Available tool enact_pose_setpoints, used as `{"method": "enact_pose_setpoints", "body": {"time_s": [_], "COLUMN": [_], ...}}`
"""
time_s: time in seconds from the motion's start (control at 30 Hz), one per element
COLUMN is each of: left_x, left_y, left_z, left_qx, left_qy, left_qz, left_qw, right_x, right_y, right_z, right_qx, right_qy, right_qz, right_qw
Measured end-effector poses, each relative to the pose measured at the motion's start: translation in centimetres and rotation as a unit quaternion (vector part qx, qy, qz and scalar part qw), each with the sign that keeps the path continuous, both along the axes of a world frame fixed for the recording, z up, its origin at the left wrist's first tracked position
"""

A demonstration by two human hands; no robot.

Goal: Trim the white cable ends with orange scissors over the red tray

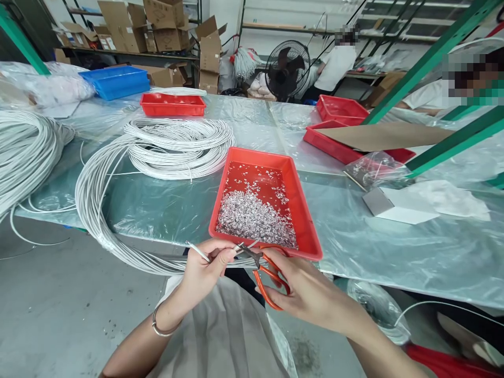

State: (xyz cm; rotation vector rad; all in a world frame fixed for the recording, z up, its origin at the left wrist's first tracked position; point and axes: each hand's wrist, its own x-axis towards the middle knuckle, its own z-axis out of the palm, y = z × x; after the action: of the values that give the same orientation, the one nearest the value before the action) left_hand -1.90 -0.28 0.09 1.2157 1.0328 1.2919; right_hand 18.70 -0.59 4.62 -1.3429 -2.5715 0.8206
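My left hand (210, 262) is closed around the end of a white cable (198, 252), pinching it between thumb and fingers. My right hand (299, 286) grips orange-handled pliers (273, 286), whose metal jaws meet the cable by my left fingertips. Whether the jaws are fully closed cannot be made out. Just beyond both hands, a red tray (309, 220) holds a heap of small shiny metal pieces (255, 218). A long bundle of white cables (92, 194) curves from the table down past its front edge and behind my hands.
Coiled white cables (181, 147) lie left of the tray, with another large coil (27, 152) at far left. Green posts (429, 63), a white box (397, 205) and more red trays (340, 110) stand right. A blue bin (116, 81) sits at the back. Two people are beyond the table.
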Motion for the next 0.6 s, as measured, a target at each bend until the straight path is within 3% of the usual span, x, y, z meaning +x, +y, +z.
{"method": "enact_pose_setpoints", "body": {"time_s": [0.2, 0.4, 0.6], "left_x": [0.1, 0.0, -0.2], "left_y": [0.0, -0.2, -0.1], "left_z": [-0.1, 0.0, 0.0], "left_qx": [0.010, 0.022, -0.081], "left_qy": [0.012, 0.041, -0.015], "left_qz": [-0.011, -0.007, -0.131], "left_qw": [1.000, 0.999, 0.988], "right_x": [0.1, 0.6, 1.1], "right_y": [0.1, 0.0, 0.2], "right_z": [-0.1, -0.3, 0.1], "right_qx": [-0.035, 0.002, -0.002], "right_qy": [0.074, 0.098, 0.039], "right_qz": [0.038, 0.039, 0.029], "right_qw": [0.996, 0.994, 0.999]}}
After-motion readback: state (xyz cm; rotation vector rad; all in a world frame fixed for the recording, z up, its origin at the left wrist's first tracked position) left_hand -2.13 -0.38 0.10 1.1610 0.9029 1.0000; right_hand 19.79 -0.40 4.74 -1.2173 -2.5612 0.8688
